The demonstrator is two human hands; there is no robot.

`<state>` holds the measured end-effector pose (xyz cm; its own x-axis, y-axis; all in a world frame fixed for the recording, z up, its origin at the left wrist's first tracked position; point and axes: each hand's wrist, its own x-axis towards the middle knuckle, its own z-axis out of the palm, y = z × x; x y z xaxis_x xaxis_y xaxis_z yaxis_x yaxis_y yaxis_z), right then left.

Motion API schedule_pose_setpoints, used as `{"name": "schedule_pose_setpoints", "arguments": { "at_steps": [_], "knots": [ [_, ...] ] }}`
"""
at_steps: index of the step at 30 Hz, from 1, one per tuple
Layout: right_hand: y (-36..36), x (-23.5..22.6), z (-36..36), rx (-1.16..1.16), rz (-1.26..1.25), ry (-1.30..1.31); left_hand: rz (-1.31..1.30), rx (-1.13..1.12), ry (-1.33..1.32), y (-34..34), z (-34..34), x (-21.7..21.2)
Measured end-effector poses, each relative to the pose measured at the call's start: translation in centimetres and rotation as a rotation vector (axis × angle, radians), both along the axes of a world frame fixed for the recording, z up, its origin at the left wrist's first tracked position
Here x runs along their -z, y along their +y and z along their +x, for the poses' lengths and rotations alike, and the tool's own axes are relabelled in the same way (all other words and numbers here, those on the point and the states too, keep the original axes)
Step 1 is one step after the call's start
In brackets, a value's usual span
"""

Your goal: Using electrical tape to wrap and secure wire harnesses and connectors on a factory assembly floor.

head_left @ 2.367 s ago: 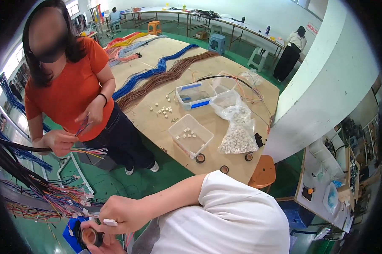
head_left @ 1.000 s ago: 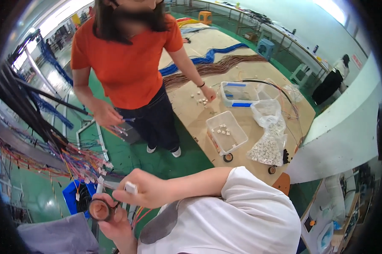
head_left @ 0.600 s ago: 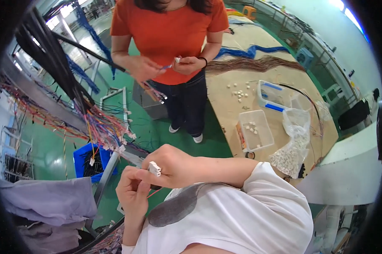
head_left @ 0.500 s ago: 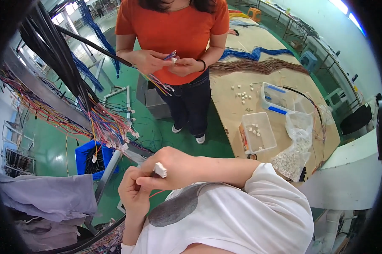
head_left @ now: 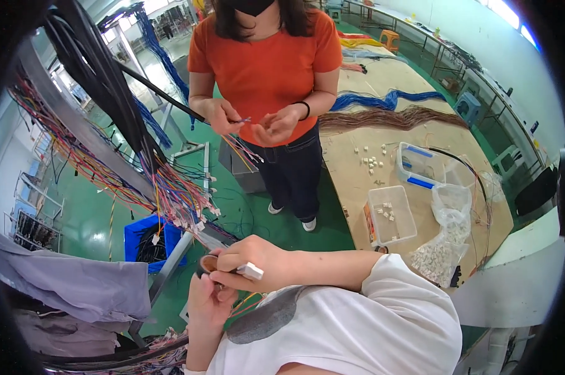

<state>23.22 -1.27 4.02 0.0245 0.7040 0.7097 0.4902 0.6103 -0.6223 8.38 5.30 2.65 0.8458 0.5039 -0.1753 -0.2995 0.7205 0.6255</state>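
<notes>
Low in the middle of the head view, my right hand [head_left: 265, 259] is closed, with a white plastic connector [head_left: 252, 270] sticking out between its fingers. At its fingertips is a dark roll of tape [head_left: 208, 264] with a brown core. Directly below, my left hand [head_left: 208, 307] has its fingers curled close to the roll; what they pinch is hidden. Red and yellow wires [head_left: 250, 302] run beside the left hand, in front of my white shirt. Across from me, a person in an orange top [head_left: 267, 69] holds thin wires in one hand, the other hand half open.
At left, a wire harness [head_left: 160, 187] hangs along a metal frame beside a blue bin [head_left: 146, 244]. The wooden table [head_left: 351, 169] at right carries loose connectors, a clear box [head_left: 392, 215], a blue-clipped container [head_left: 415, 165], a bag of white connectors [head_left: 435, 259] and wire bundles [head_left: 395, 122].
The tape roll has come into sight at my fingers, and the connector in my right hand has turned sideways. The other person's hands have moved apart. The whole view has shifted slightly.
</notes>
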Motion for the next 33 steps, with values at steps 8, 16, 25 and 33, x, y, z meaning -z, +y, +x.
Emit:
{"name": "schedule_pose_setpoints", "arguments": {
  "at_steps": [8, 16, 25, 33],
  "knots": [
    [-1.5, -0.9, -0.2, -0.017, -0.418, 0.301, 0.499, -0.206, -0.21, -0.5, 0.0, -1.1],
    [-0.6, -1.3, -0.5, -0.056, -0.361, 0.134, 0.691, -0.229, 0.196, -1.1, -0.5, -0.7],
    [0.4, 0.0, -1.0, -0.135, -0.28, 0.14, 0.881, -0.298, 0.251, -1.0, -1.2, 0.5],
    [1.4, 0.3, -0.8, -0.141, -0.1, -0.067, 0.519, 0.095, 0.426, -0.5, -0.9, -0.9]
  ]
}}
